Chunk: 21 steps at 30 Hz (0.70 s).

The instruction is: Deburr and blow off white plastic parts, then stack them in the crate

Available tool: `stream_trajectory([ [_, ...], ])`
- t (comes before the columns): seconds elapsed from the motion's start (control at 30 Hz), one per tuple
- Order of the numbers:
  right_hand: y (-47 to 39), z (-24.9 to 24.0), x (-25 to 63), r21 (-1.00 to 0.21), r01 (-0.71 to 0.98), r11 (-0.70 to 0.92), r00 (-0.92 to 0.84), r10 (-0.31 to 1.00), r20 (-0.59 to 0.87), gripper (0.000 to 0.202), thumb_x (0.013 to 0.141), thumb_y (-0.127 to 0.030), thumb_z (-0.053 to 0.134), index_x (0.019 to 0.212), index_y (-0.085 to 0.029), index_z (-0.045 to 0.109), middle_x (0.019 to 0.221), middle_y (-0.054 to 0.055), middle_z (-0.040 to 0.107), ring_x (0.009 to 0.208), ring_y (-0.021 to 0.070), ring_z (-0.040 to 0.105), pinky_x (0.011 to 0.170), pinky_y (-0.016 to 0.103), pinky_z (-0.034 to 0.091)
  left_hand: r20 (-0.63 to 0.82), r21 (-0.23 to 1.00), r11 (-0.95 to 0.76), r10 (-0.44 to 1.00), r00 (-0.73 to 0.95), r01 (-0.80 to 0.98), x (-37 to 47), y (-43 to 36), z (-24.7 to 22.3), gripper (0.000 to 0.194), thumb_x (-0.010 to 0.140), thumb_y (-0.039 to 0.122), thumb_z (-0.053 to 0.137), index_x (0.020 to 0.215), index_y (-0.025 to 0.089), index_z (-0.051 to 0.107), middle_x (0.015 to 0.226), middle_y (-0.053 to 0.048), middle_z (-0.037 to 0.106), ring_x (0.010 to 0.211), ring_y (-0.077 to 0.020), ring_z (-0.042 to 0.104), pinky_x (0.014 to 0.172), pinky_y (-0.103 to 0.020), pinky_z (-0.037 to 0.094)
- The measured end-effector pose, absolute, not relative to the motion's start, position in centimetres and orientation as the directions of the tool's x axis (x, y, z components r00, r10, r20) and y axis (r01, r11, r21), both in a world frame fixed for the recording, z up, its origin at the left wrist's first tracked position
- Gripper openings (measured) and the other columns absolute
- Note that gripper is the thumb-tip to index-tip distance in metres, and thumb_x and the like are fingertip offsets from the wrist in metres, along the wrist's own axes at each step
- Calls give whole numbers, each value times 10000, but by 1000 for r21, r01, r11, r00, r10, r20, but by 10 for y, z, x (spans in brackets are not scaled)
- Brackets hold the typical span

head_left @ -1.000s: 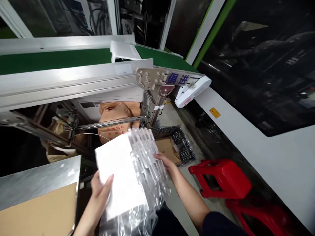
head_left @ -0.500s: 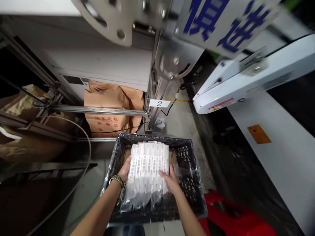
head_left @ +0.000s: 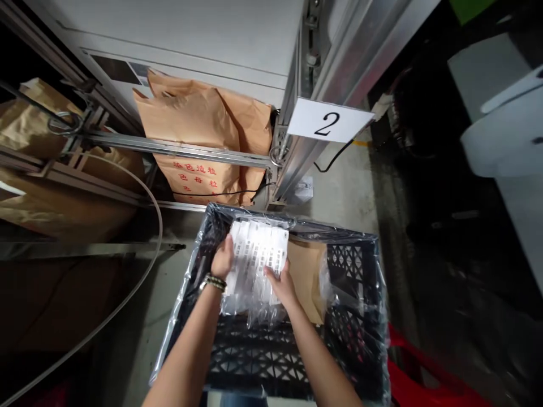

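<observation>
A row of white parts in clear plastic wrap point(head_left: 257, 254) lies within the upper left part of a black crate point(head_left: 271, 362) lined with clear plastic film. My left hand point(head_left: 223, 259) grips the left side of the row, its wrist wearing a beaded bracelet point(head_left: 213, 281). On the right side, my right hand point(head_left: 280, 282) holds the row, thumb on top. Some fingers of both hands are hidden at the edges. A brown cardboard sheet point(head_left: 306, 277) shows inside the crate, right of the white parts.
Brown paper sacks point(head_left: 195, 124) stand behind a metal rail point(head_left: 182, 148). A post carries a white label reading 2 point(head_left: 330, 120). A clear hose point(head_left: 148, 271) curves along the left. Something red point(head_left: 418, 367) sits beside the crate's lower right corner.
The view has moved closer to the crate and post. Both hands have carried the white parts lower and deeper into the crate, toward its upper left; more cardboard now shows.
</observation>
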State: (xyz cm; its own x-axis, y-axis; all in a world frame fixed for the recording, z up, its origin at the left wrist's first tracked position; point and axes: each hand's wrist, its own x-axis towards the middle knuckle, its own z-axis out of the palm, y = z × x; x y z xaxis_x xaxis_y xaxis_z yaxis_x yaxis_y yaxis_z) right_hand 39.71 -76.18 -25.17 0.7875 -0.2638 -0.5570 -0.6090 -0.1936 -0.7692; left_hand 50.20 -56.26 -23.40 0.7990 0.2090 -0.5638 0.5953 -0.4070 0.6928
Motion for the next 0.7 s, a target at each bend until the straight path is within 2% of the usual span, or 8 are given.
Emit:
stream_trajectory([
  [0.07,-760,-250,400,-756,-599,-264,798,-274,-536,943,825,-618,694,1562,-200,282,1440,173,600,1300,331,614,1106,459,467,-432,708,-539,182,883,457,485,-575,-225,748,985,576,508,1585,149,377,1636,-213,381,1515,-380,342,1235,-566,272],
  [0.13,-759,-247,399,-744,-580,-331,812,-308,-496,1016,814,-656,680,1585,-152,251,1579,220,440,1464,356,444,1198,475,370,-333,691,-642,124,935,332,469,-584,-221,707,975,505,545,1599,218,376,1719,-161,210,1570,-395,194,1261,-596,169],
  [0.2,-758,-244,398,-735,-559,-384,825,-344,-448,1099,807,-701,662,1613,-123,185,1690,231,210,1575,363,217,1263,491,251,-272,657,-713,77,959,244,458,-583,-223,585,1007,437,485,1566,268,446,1738,-120,157,1589,-388,112,1262,-627,103],
  [0.23,-756,-243,397,-732,-546,-408,834,-354,-424,1116,815,-716,646,1624,-126,153,1711,223,135,1591,361,153,1269,501,231,-252,638,-739,65,966,217,456,-580,-226,553,1025,419,442,1556,269,465,1737,-118,161,1592,-383,96,1260,-630,102],
  [0.4,-740,-235,392,-656,-505,-562,863,-328,-383,1005,890,-703,584,1660,-241,134,1715,199,120,1567,403,230,1155,544,413,-201,553,-818,52,978,157,448,-562,-239,563,1061,413,337,1594,240,393,1741,-131,130,1594,-356,113,1254,-591,192],
  [0.5,-733,-230,385,-602,-455,-656,887,-275,-371,934,890,-690,601,1649,-306,217,1734,153,19,1561,434,231,1142,552,429,-209,519,-840,56,976,159,436,-561,-240,568,1071,398,299,1612,234,352,1720,-125,226,1589,-351,139,1253,-599,203],
  [0.57,-734,-228,381,-588,-432,-683,895,-244,-374,887,899,-688,592,1639,-340,248,1737,125,0,1560,423,246,1134,540,444,-217,504,-847,66,974,170,430,-559,-240,579,1067,413,319,1612,221,351,1702,-122,285,1577,-360,187,1249,-590,235],
  [0.7,-741,-231,386,-563,-483,-671,861,-248,-444,923,888,-705,597,1647,-375,189,1736,119,-10,1558,413,258,1116,541,461,-194,495,-852,84,977,171,437,-552,-240,614,1066,402,318,1624,147,302,1707,-159,254,1559,-332,253,1243,-502,292],
])
